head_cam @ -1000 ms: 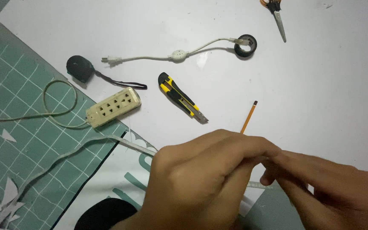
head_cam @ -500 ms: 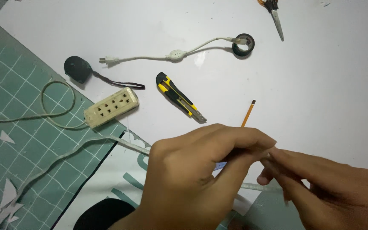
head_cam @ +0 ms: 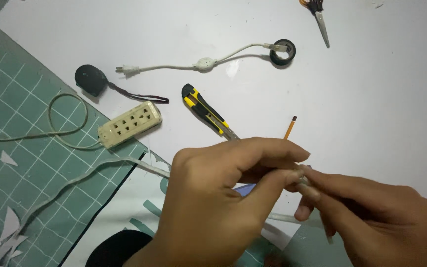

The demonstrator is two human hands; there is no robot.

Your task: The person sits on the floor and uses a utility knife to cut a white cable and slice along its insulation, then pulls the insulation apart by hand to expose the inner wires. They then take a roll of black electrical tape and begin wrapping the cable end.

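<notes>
Head view looks down on a white sheet (head_cam: pixel 371 99) with both hands meeting low in the picture. The left hand (head_cam: pixel 218 202) is curled narrow, its thumb and forefinger pinched together at the tips; the right hand (head_cam: pixel 371 222) comes in from the other side, its fingers likewise pinched, so that the fingertips of both hands touch. Between them sits a small pale piece — the end of a white cord (head_cam: pixel 90 173), as far as can be made out, though the fingers hide most of it. That cord runs away from the left hand, past the lower corner of the white sheet and out over a green cutting mat (head_cam: pixel 30 163).

Taking the left hand as the mark: a yellow-and-black utility knife (head_cam: pixel 208 111) lies just above it on the white sheet, and a pencil (head_cam: pixel 289 128) pokes up from behind its knuckles. Further up and to the side lies a cream power strip (head_cam: pixel 129 123), at the edge of the white sheet, its own cord looping over the mat. Above that sits a black tape measure (head_cam: pixel 91 80) with a dark strap. Well above the hand lie a white lead with an inline switch (head_cam: pixel 206 63) and a roll of black tape (head_cam: pixel 282 52) — the lead's end rests on the roll. Scissors (head_cam: pixel 317 17) lie at the top edge.
</notes>
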